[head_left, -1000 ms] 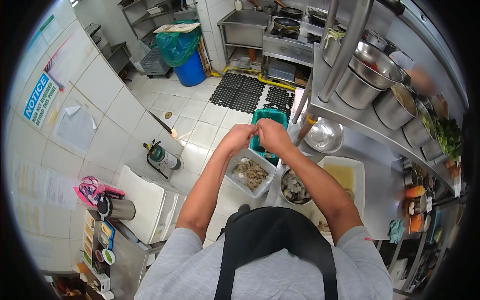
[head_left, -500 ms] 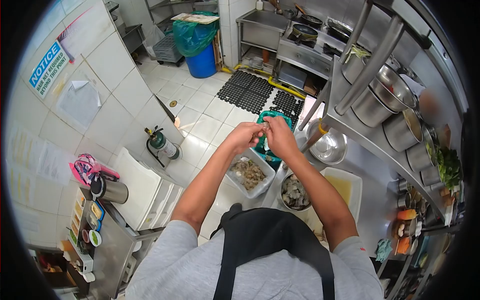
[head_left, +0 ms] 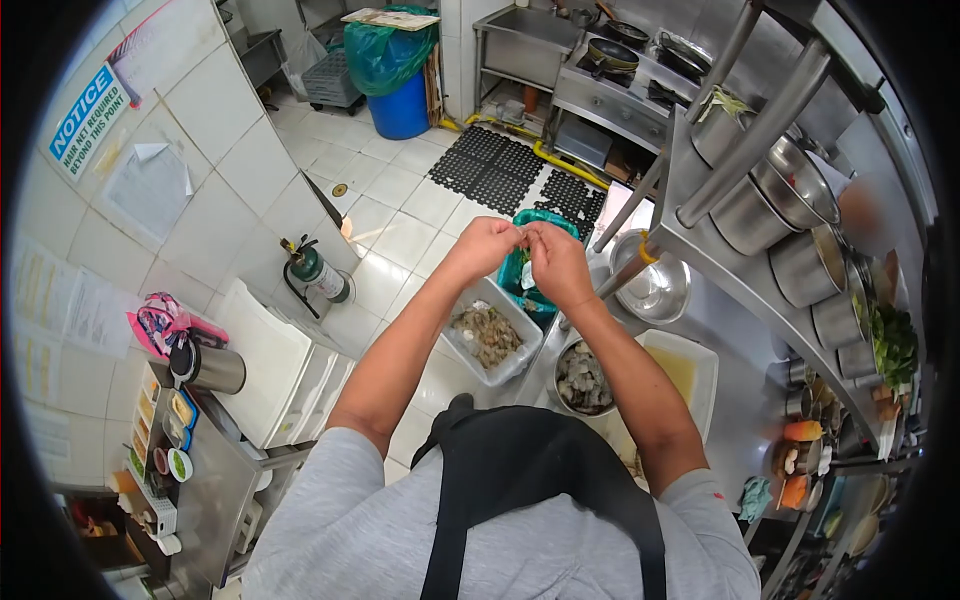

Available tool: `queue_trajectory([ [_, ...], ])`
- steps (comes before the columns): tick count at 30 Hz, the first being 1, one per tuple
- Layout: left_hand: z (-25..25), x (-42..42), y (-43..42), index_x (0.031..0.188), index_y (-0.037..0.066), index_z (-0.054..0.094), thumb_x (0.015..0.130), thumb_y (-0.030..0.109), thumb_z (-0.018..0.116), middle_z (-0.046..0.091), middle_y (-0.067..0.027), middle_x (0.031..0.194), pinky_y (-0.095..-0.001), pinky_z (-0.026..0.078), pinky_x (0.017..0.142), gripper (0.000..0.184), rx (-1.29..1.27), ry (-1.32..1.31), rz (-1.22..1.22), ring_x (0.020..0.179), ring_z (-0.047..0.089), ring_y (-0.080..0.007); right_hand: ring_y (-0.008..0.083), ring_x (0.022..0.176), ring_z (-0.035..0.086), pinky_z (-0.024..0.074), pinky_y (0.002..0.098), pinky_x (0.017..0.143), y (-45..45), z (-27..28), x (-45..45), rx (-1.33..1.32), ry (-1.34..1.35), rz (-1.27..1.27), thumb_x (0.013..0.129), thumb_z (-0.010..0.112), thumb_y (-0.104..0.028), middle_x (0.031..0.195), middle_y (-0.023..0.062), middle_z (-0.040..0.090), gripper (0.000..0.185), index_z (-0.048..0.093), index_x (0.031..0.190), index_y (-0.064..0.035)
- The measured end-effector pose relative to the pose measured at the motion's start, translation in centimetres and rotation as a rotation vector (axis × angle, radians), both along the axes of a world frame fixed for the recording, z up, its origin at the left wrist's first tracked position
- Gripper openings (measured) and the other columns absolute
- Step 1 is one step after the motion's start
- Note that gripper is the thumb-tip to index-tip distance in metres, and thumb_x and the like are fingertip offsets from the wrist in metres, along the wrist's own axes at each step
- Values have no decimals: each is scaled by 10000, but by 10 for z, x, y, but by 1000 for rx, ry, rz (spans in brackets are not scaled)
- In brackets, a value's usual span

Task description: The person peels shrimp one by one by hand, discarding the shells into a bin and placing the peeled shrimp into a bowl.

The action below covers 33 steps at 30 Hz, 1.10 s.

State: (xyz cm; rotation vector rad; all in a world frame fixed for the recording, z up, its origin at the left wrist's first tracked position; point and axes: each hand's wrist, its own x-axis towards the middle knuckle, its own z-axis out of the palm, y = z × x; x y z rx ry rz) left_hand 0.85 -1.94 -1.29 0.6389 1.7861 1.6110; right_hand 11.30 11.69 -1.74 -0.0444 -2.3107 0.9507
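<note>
My left hand (head_left: 487,246) and my right hand (head_left: 557,262) meet fingertip to fingertip in front of me, both closed in a pinch. A small pale piece, apparently a shrimp (head_left: 524,236), is between them, mostly covered by the fingers. Below my left hand is a translucent plastic tub (head_left: 528,352) with a heap of brownish shrimp pieces (head_left: 487,333). Behind and under the hands stands a bin lined with a green bag (head_left: 548,216). Grey raw shrimp (head_left: 583,375) fill a round metal bowl (head_left: 556,382) near my right forearm.
A steel counter (head_left: 735,300) at the right carries an empty-looking metal bowl (head_left: 655,285) and a white tub of yellowish liquid (head_left: 677,362). Above it, a shelf (head_left: 745,255) holds several pots. White drawers (head_left: 290,375) and a fire extinguisher (head_left: 318,272) stand to the left.
Both hands have risen slightly, still together at the fingertips. The small piece between them shows less than before. The camera view has shifted a little.
</note>
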Motion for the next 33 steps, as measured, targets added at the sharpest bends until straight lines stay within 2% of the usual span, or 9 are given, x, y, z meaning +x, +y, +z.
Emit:
queue_trajectory([
  [4, -1, -1, -1, 899, 33, 733, 947, 312, 676, 542, 51, 743, -243, 344, 505, 289, 5, -21, -26, 599, 444, -53, 371, 794, 698, 559, 445, 723, 0, -1, -4, -23, -15, -53, 967, 564, -92, 844, 176, 716, 155, 692, 946, -6],
  [7, 8, 4, -5, 904, -31, 735, 957, 241, 647, 692, -26, 824, -254, 472, 715, 291, -46, -11, -37, 744, 585, -95, 349, 738, 707, 560, 415, 686, 0, 0, -3, -189, -65, -41, 973, 549, -91, 818, 183, 718, 186, 705, 936, 4],
  [10, 4, 7, -7, 909, 25, 722, 960, 269, 656, 564, 45, 755, -235, 359, 544, 257, -9, 80, -85, 616, 447, -54, 248, 664, 705, 548, 355, 638, 3, -3, -3, -247, -102, -96, 983, 559, -120, 761, 156, 719, 211, 709, 919, 14],
  [16, 17, 13, -10, 907, 28, 713, 969, 252, 646, 613, 43, 798, -248, 397, 584, 242, 67, 91, -109, 644, 483, -62, 81, 616, 600, 473, 260, 551, 14, -5, -6, -735, -175, 64, 1039, 565, -194, 751, 25, 682, 248, 701, 1013, 11],
  [22, 16, 7, 1, 897, 21, 741, 960, 253, 635, 669, 0, 760, -278, 440, 610, 262, 5, 373, 111, 657, 543, -92, 61, 654, 518, 436, 237, 581, 5, 4, 0, -1009, -278, 136, 1045, 484, -144, 824, -6, 626, 187, 649, 1076, -61],
  [25, 45, 22, -1, 856, 10, 735, 957, 256, 630, 668, -14, 724, -283, 453, 622, 286, -98, 495, 52, 667, 571, -108, 69, 652, 508, 432, 244, 584, 13, -24, -7, -601, -202, 100, 1003, 403, -65, 825, -8, 594, 215, 615, 1035, -64],
  [28, 42, 18, 1, 899, 23, 735, 957, 257, 626, 648, 17, 728, -262, 428, 600, 265, -81, 471, -38, 642, 536, -88, 106, 688, 552, 451, 276, 625, 15, -16, 0, -529, -229, 97, 915, 363, -26, 827, 31, 649, 317, 637, 1073, -35],
  [29, 40, 15, 0, 919, 28, 733, 961, 258, 628, 635, 28, 726, -253, 415, 591, 257, -10, 367, -92, 633, 519, -79, 106, 673, 529, 435, 276, 590, 15, -9, 4, -765, -314, 129, 930, 362, -28, 824, 31, 617, 286, 617, 1060, -31],
  [33, 26, -3, -9, 980, 45, 721, 974, 258, 640, 587, 59, 720, -223, 370, 562, 228, 189, 42, -238, 613, 461, -43, 101, 660, 498, 416, 258, 566, 12, 3, 7, -1139, -300, 228, 969, 395, -53, 834, 26, 593, 237, 614, 1057, -38],
])
